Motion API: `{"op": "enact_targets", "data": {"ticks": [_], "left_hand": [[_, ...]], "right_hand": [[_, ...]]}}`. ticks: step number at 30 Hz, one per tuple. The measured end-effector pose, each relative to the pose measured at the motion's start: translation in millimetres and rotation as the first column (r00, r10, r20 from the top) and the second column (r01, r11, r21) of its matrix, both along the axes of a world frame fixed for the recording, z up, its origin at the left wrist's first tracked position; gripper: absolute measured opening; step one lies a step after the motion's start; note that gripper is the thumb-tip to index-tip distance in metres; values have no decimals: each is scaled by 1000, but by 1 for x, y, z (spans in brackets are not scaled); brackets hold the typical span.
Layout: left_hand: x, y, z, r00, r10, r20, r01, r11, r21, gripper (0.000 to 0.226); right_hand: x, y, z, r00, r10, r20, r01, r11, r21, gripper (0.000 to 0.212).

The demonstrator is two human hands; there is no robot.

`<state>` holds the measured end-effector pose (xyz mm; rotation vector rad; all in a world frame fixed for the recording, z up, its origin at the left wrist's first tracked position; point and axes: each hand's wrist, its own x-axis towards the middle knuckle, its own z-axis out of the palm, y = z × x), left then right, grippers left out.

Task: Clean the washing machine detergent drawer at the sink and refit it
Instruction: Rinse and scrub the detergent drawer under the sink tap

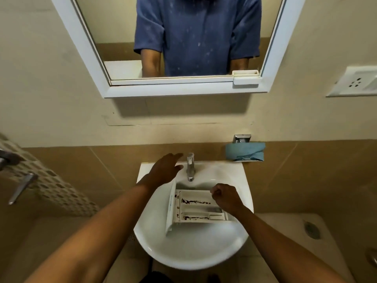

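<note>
A white detergent drawer (195, 207) lies in the basin of a white sink (183, 254), open side up, its front panel at 9 o'clock and standing on edge. Dark residue streaks two of its compartments, one along the far side and one along the near side. The person's right hand (224, 198), fingers curled tight, holds the drawer by its end at 3 o'clock. The left hand (163, 170) is released and grasps nothing, its fingers stretched out over the sink's rim at 11 o'clock, just beside the chrome tap (190, 167) (whether a fingertip touches the tap cannot be told). The tap stands at 12 o'clock on the sink, its spout above the drawer's far edge. A folded blue cloth (245, 152) sits on a wall holder at 1 o'clock from the sink. Above, a white-framed mirror (179, 89) reflects a blue short-sleeved shirt. A wall socket (355, 80) is mounted at the mirror's 3 o'clock.
</note>
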<state>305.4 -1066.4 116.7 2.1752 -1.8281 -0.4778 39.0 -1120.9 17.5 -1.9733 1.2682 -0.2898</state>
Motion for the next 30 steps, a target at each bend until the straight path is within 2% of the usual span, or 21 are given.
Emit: {"op": "enact_targets", "data": {"ticks": [3,7,9,13,18,23,30], "left_hand": [[0,-31,8,985,-149,92,146,989,35,59],[9,-67,0,914,-347,208,338,938,77,56],[14,-74,-8,891,-407,200,395,913,100,50],[23,-80,-20,887,-448,112,446,894,43,42],[32,-84,-23,815,-561,142,569,822,-23,35],[29,-80,-22,812,-552,190,570,820,-54,39],[24,-79,-22,861,-493,121,504,859,-85,28]], "right_hand": [[-8,-3,-6,996,-82,20,81,995,55,22],[-19,-2,-13,966,-253,47,250,967,58,28],[-24,3,-17,950,-303,67,298,951,76,28],[-22,16,-18,912,-409,26,405,910,93,20],[-4,33,-15,852,-522,36,510,845,159,17],[14,48,-14,833,-549,66,535,831,154,17],[24,59,-12,817,-572,72,556,815,166,24]]}}
